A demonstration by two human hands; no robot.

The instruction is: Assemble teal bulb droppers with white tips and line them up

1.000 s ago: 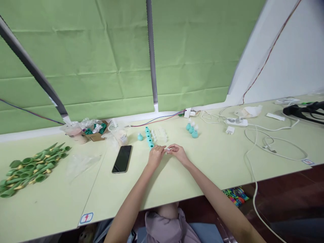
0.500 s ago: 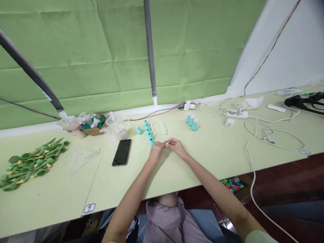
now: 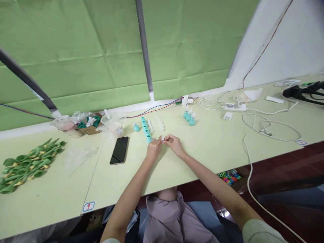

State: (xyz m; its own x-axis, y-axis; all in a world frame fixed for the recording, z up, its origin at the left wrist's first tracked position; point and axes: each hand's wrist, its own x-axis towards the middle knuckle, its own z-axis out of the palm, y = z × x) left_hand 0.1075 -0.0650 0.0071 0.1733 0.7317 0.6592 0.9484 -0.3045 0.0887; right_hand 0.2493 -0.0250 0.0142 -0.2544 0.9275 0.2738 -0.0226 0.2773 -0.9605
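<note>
Teal bulbs (image 3: 192,122) look matt plast., phone scrn (image 3: 119,151) glossy, tbl (image 3: 215,145) smooth, backdrop (image 3: 192,40) creased cloth.

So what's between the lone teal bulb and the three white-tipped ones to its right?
The head view shows a row of open teal pieces, then small whitish pieces, then bare tabletop.

A small whitish piece (image 3: 162,139), largely covered, is pinched between left grip (image 3: 154,149) and right grip (image 3: 174,145). Nearby, teal bulbs (image 3: 145,129) stand upright in a row, mouths open, beside small white tips (image 3: 150,126).
</note>
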